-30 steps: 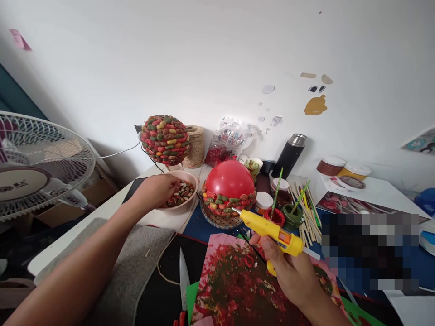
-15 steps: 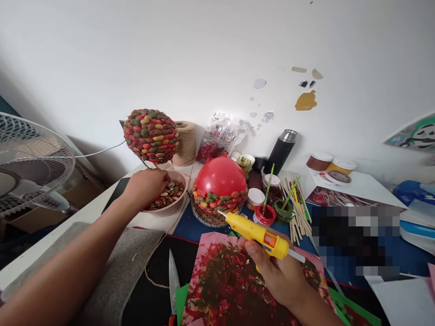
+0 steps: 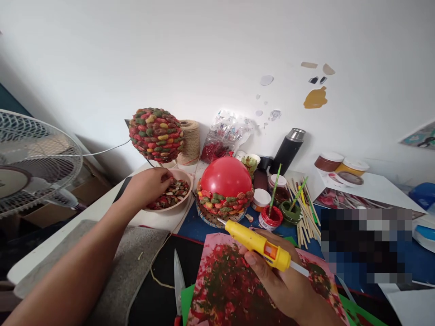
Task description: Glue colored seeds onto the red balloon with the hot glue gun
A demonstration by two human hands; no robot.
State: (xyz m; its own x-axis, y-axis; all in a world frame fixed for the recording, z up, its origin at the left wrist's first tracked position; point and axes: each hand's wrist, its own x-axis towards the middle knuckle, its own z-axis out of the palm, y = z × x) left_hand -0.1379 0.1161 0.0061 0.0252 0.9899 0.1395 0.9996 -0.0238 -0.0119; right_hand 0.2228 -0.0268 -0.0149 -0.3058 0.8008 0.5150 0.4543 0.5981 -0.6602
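Observation:
A yellow hot glue gun [image 3: 256,240] is gripped in my right hand [image 3: 282,280], a white glue stick poking from its back and its nozzle aimed left. Just beyond the nozzle sits a red balloon [image 3: 227,176], its lower part ringed with painted shell-like pieces [image 3: 224,203] in red, green and brown. It rests on a round woven base [image 3: 217,219]. Over the left rim of a pale pink bowl [image 3: 183,206] reaches my left hand [image 3: 147,185], fingers curled together above many loose coloured shells [image 3: 175,192]. Whatever those fingertips pinch is hidden.
A finished-looking shell-covered ball [image 3: 156,136] stands behind the bowl, beside a twine spool [image 3: 189,140]. Open paint jars [image 3: 271,217] with brushes, wooden sticks [image 3: 306,213] and a black flask [image 3: 288,149] are at right. Scissors [image 3: 178,280] lie by a paint-smeared sheet [image 3: 224,290]. A fan [image 3: 41,158] stands left.
The whole view has shifted slightly, so things appear farther right. My left hand stays at the bowl, its fingertips a little more visible. My right hand still holds the glue gun.

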